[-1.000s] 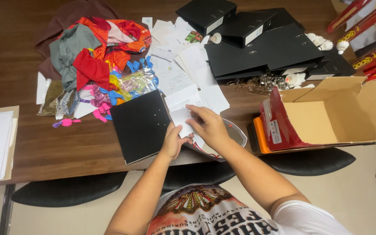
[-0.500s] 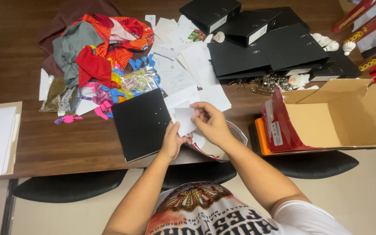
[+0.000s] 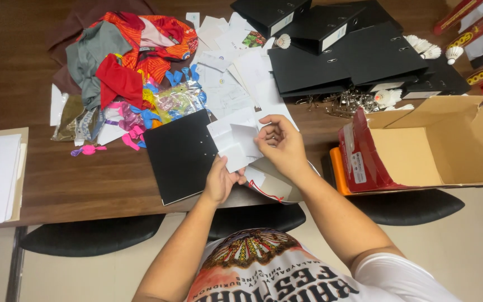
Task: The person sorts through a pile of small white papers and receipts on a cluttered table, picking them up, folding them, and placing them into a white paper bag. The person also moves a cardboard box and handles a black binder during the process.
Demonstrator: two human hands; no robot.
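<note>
Both hands meet over the near edge of the counter point(image 3: 85, 184), just right of the black folder point(image 3: 181, 154) that lies flat with its long axis running away from the person. The left hand point(image 3: 220, 182) pinches the lower corner of a small stack of white paper slips point(image 3: 236, 142) from below; the right hand point(image 3: 283, 146) curls its fingers on the stack's upper right edge, so the slips sit between the two, tilted. A clear plastic sleeve point(image 3: 278, 184), probably with a red string, lies under the wrists. To the right, the open cardboard box point(image 3: 448, 145) appears empty, nearer the right hand.
</note>
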